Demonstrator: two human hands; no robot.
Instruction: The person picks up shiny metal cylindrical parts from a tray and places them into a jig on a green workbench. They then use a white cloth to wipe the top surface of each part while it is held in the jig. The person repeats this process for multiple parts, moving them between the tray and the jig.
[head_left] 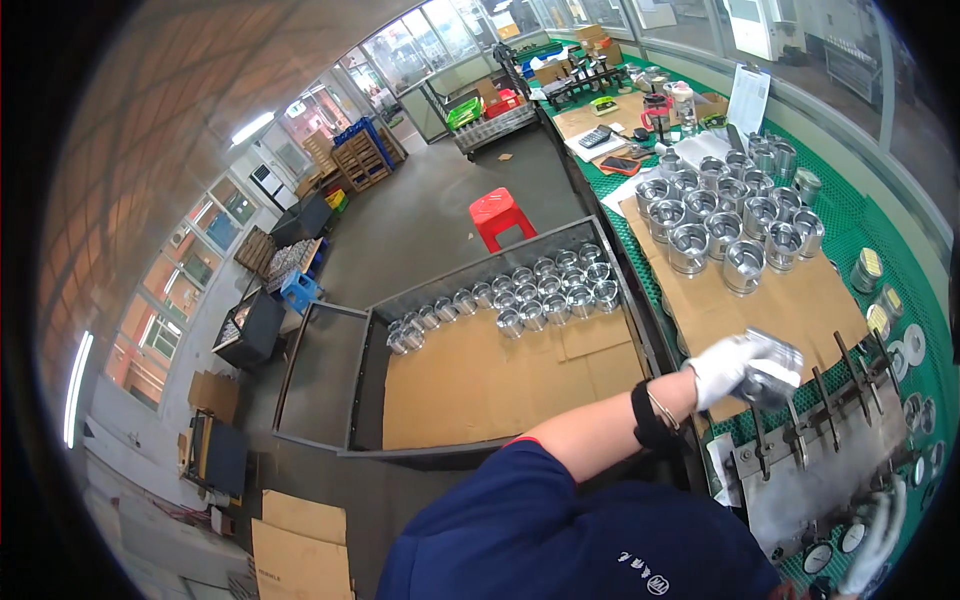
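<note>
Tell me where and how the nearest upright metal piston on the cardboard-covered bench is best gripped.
The nearest piston stands upright at the front edge of the cluster, open end up, on the cardboard. Probably best to grip its round outer wall from above and the near side, fingers across the width: neighbours crowd behind it, and the near side is free. The gloved left hand already holds another piston.

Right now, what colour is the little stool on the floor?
Red. The plastic stool stands on the grey floor beyond the metal crate, clearest in the head view.

red stool (501, 214), green bench mat (850, 215), silver pistons (735, 215)
</note>
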